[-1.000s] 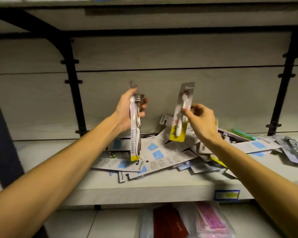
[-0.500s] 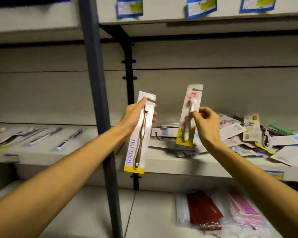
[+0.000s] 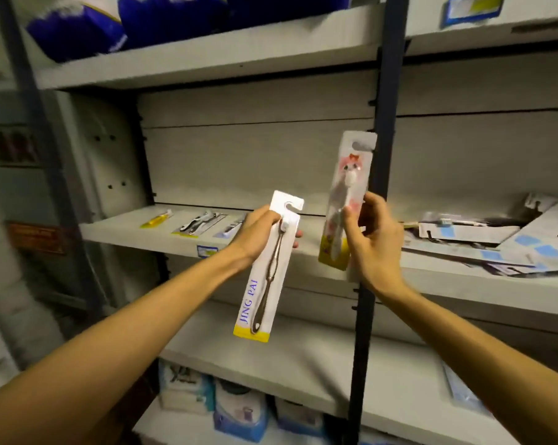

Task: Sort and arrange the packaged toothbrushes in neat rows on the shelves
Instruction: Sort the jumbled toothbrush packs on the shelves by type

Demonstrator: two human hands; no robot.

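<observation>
A person faces grey store shelving, both bare arms reaching forward. At far left, on the middle shelf (image 3: 127, 231), three packaged toothbrushes lie side by side in a row: a yellow-carded toothbrush (image 3: 157, 219), then a dark-handled toothbrush pack (image 3: 198, 222), then a third pack (image 3: 231, 229) partly hidden behind the left hand. The left hand (image 3: 259, 237) grips the upper part of a white JING PAI toothbrush pack (image 3: 266, 279), fingers curled round its edges; the card hangs nearly upright in front of the shelf edge, its yellow strip at the bottom. Just to the right, the right hand (image 3: 372, 242) pinches a pink cartoon-animal toothbrush pack (image 3: 346, 200) at its middle, holding it upright and a little higher, its yellow base near the palm. The two packs are close but apart. Behind the right hand a dark metal upright (image 3: 378, 91) divides the bays. Right of it, on the same shelf level, a loose heap of toothbrush packs (image 3: 496, 242) lies jumbled and overlapping, many showing white backs with blue squares. Above, blue bags (image 3: 127, 24) sit blurred on the top shelf; below, boxed goods (image 3: 239, 409) fill the lowest level.
</observation>
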